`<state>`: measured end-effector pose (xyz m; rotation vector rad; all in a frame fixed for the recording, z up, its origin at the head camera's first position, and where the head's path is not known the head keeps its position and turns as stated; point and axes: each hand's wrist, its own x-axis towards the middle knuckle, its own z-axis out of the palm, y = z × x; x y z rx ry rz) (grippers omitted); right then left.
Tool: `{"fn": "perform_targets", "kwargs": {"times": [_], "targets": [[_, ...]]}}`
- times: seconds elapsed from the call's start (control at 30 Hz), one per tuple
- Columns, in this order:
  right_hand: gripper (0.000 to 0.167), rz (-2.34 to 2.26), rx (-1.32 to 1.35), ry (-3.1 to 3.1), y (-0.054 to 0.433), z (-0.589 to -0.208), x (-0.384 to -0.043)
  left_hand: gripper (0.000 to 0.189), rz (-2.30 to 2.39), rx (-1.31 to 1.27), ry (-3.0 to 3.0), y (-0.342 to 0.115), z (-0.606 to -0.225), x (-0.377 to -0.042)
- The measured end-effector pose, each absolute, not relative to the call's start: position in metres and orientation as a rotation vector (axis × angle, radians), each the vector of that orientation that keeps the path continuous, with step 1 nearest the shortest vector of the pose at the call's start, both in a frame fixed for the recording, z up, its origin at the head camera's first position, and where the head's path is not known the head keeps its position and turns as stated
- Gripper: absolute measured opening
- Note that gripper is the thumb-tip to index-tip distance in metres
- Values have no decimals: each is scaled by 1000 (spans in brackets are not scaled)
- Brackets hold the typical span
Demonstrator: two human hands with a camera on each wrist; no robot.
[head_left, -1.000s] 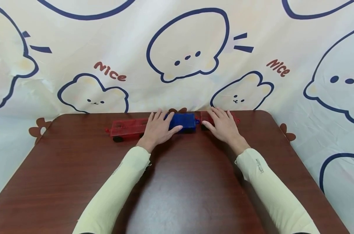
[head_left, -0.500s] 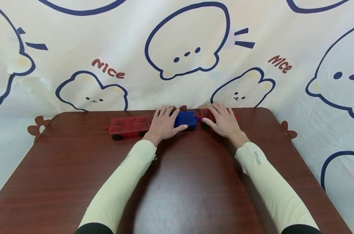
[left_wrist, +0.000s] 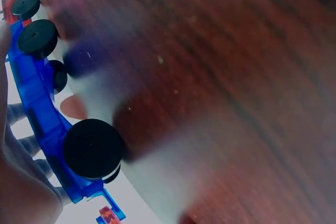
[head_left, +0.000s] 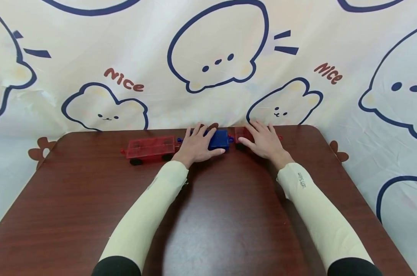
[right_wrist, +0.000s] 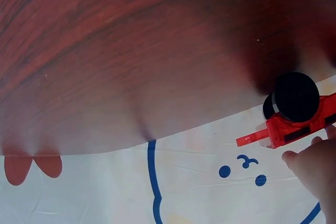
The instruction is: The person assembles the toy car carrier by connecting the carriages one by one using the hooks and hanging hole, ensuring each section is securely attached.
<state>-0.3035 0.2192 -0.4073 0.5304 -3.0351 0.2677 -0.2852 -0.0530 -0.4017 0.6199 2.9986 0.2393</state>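
Three flat, wheeled toy train cars stand in a row near the table's back edge. My left hand (head_left: pixel 196 146) holds the blue toy train car (head_left: pixel 220 139) from above, its fingers over the far side and thumb along the near side. A fingertip shows past the blue body in the left wrist view. Over the right-hand red toy train car (head_left: pixel 240 133), my right hand (head_left: pixel 265 142) grips likewise, covering most of it. The left-hand red toy train car (head_left: pixel 149 146) is untouched. Hooks meet between neighbouring cars; whether they are latched cannot be told.
The brown table (head_left: pixel 225 226) ends just behind the cars. A pale backdrop (head_left: pixel 180 107) with cartoon drawings hangs directly beyond that edge and along the sides.
My left hand has slid right, off the joint between the left red car and the blue one, farther onto the blue car. My right hand has stayed almost still; the view shifted slightly.
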Motion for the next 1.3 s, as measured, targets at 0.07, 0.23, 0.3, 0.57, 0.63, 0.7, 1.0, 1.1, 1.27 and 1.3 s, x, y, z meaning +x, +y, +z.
{"fn": "perform_targets", "kwargs": {"times": [0.07, 0.23, 0.3, 0.57, 0.63, 0.7, 1.0, 1.1, 1.27, 1.3], "targets": [[85, 261, 529, -3043, 219, -408, -305, 98, 234, 618, 2995, -52, -403, -287], [87, 231, 529, -3073, 218, -409, -310, 98, 206, 617, 2990, -50, -407, -292], [86, 225, 532, -3084, 218, -409, -311, 98, 201, 622, 2993, -50, -407, -293], [86, 185, 568, -3100, 215, -412, -315, 99, 177, 617, 2992, -48, -405, -296], [86, 171, 586, -3099, 214, -414, -316, 101, 154, 604, 2989, -49, -406, -296], [86, 168, 608, -3102, 212, -415, -316, 101, 127, 591, 2985, -50, -408, -296], [86, 123, 618, -3096, 213, -418, -314, 101, 120, 590, 2996, -48, -412, -297], [85, 108, 615, -3099, 214, -419, -313, 100, 111, 594, 2998, -47, -413, -297], [84, 78, 614, -3090, 217, -418, -313, 99, 100, 605, 2994, -45, -412, -298], [84, 68, 616, -3087, 218, -418, -313, 98, 104, 605, 2995, -45, -412, -299]]}}
